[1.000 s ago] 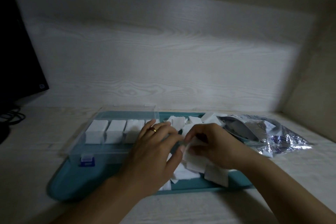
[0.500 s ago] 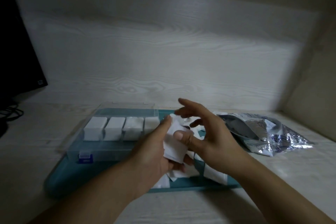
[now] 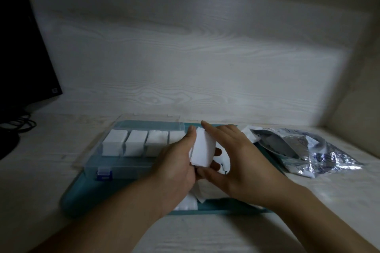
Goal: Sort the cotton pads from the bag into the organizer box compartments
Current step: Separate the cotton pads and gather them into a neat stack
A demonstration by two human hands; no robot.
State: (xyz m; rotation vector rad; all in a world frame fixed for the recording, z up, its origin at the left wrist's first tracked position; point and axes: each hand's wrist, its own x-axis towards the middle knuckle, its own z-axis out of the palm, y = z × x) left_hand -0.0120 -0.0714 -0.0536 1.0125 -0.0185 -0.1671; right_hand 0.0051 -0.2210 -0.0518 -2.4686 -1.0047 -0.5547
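Note:
A small stack of white cotton pads (image 3: 202,151) is held upright above the teal tray (image 3: 82,197). My left hand (image 3: 174,172) grips the stack from the left, thumb along its edge. My right hand (image 3: 234,162) presses the stack's right side with straight fingers. The clear organizer box (image 3: 123,165) lies on the tray's left half, and several of its rear compartments hold white pad stacks (image 3: 134,145). Loose pads (image 3: 188,203) lie on the tray under my hands. The silver foil bag (image 3: 304,150) lies open to the right.
A dark monitor (image 3: 22,47) and black cables (image 3: 18,125) occupy the far left. A pale wood-grain wall rises behind the tray, and a side wall closes off the right. The box has a blue latch (image 3: 104,173) at its front.
Both hands lifted a stack of pads off the tray and squared it between them. The stack now sits a little higher and more upright, with my right fingers flat against it.

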